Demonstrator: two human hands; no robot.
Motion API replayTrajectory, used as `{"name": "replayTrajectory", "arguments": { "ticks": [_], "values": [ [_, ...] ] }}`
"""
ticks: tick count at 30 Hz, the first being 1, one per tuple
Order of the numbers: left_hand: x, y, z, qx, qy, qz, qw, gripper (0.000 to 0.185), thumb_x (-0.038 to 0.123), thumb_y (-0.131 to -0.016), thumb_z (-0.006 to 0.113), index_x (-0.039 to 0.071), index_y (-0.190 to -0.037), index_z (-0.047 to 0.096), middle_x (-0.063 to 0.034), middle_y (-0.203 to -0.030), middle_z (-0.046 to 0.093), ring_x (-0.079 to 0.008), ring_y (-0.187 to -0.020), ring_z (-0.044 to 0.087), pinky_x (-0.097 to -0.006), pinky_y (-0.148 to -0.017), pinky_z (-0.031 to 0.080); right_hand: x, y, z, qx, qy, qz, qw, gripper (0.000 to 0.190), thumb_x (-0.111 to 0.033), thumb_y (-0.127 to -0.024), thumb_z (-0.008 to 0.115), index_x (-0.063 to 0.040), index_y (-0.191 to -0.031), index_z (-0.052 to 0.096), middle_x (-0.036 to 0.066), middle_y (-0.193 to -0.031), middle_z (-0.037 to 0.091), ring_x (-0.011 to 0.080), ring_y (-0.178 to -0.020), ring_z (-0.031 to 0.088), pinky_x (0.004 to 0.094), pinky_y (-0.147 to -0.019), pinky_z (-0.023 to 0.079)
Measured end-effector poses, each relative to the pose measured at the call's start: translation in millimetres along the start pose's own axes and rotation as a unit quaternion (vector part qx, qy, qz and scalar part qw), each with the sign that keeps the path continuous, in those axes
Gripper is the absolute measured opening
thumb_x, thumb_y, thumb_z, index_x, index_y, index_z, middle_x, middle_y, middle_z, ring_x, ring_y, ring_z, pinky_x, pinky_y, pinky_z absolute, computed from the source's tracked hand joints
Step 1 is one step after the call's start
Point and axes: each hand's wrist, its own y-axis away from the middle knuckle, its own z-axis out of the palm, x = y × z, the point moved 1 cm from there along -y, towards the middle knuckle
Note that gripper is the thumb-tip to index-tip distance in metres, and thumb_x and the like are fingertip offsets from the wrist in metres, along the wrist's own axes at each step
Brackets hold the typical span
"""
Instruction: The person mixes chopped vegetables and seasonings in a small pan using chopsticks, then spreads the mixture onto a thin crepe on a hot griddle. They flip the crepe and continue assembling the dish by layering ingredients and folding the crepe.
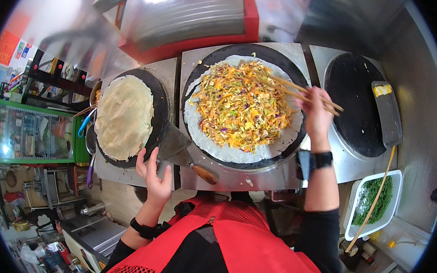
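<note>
My right hand [316,110] grips a pair of wooden chopsticks [332,105]. Their tips reach into a mound of shredded, mixed vegetables [240,107], with orange, green and purple bits. The mound lies on a thin, pale round flatbread [223,152] on the middle griddle [211,158]. My left hand [157,176] holds nothing, its fingers apart over the front edge of the left griddle [161,109]. There, a browned flatbread [124,117] lies flat. Just right of my left hand, a metal scraper [178,138] and a wooden handle [204,174] rest between the griddles.
A dark tray [387,119] with a yellow block sits on the right griddle [352,104]. A white tub [398,189] of chopped greens stands lower right, a long thin stick [375,202] across it. Blue-handled [85,122] and purple-handled [91,172] utensils flank the left griddle.
</note>
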Motion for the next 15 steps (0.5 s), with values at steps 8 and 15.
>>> {"name": "replayTrajectory", "arguments": {
  "ticks": [8,15],
  "values": [
    [8.8,1.8,-0.2,0.003,-0.003,0.023,1.0,0.059,0.004,-0.076,0.066,0.005,-0.132,0.049,-0.0232,-0.142,0.028,-0.0386,-0.13,0.025,-0.0474,-0.107,0.02,-9.6,4.5,-48.6,0.061,0.025,0.012,0.998,0.023,-0.024,-0.099,0.05,-0.001,-0.098,0.056,0.015,-0.087,0.067,0.0201,-0.072,0.069,0.0278,-0.065,0.057],
    [12.2,-5.1,4.0,-0.008,0.0,0.015,1.0,0.061,0.002,-0.075,0.065,0.007,-0.134,0.048,-0.0204,-0.144,0.027,-0.036,-0.132,0.025,-0.0446,-0.107,0.02,-7.2,61.7,-75.4,0.074,-0.013,-0.001,0.997,0.02,-0.022,-0.1,0.049,-0.002,-0.097,0.055,0.014,-0.089,0.067,0.0195,-0.069,0.067,0.0276,-0.064,0.055]
  ]
}}
